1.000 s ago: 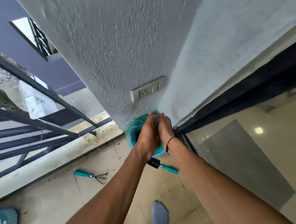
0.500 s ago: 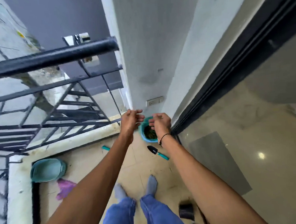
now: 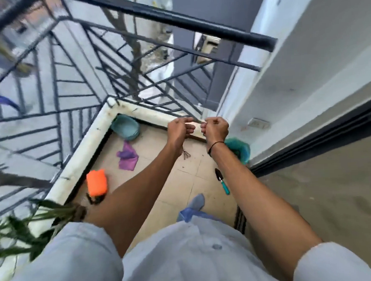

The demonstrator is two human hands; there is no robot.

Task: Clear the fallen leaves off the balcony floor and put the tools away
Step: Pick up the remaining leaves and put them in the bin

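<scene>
Both arms are held out toward the centre of the frame, above the balcony floor (image 3: 162, 196). The left hand (image 3: 179, 129) and the right hand (image 3: 216, 128) are raised side by side, fingers curled into loose fists; nothing is seen inside either, though a pinch of small debris cannot be ruled out.

The task's things lie below and beyond the hands. A trowel (image 3: 222, 180) with a dark blade and teal handle is seen at centre right, under the right forearm, its long axis running nearly up and down the frame, blade toward the top, handle toward the bottom. Just above it, in the corner by the wall, stands a green-lined bin (image 3: 240, 150). A small hand rake (image 3: 186, 154) is glimpsed between the two wrists, mostly hidden by the left forearm. The right hand is judged the nearer to the trowel, and a reach downward and back toward the body would be called for.

At centre left a purple cloth (image 3: 127, 158), a teal basin (image 3: 126, 127) in the far corner and an orange object (image 3: 96, 182) are spread along the ledge (image 3: 81, 151). Small leaf scraps are still scattered on the tiles around the rake. Open floor is left in the middle; it is bounded by the railing (image 3: 172, 17) at the top and left, and by the dark door track (image 3: 311, 145) at the right.
</scene>
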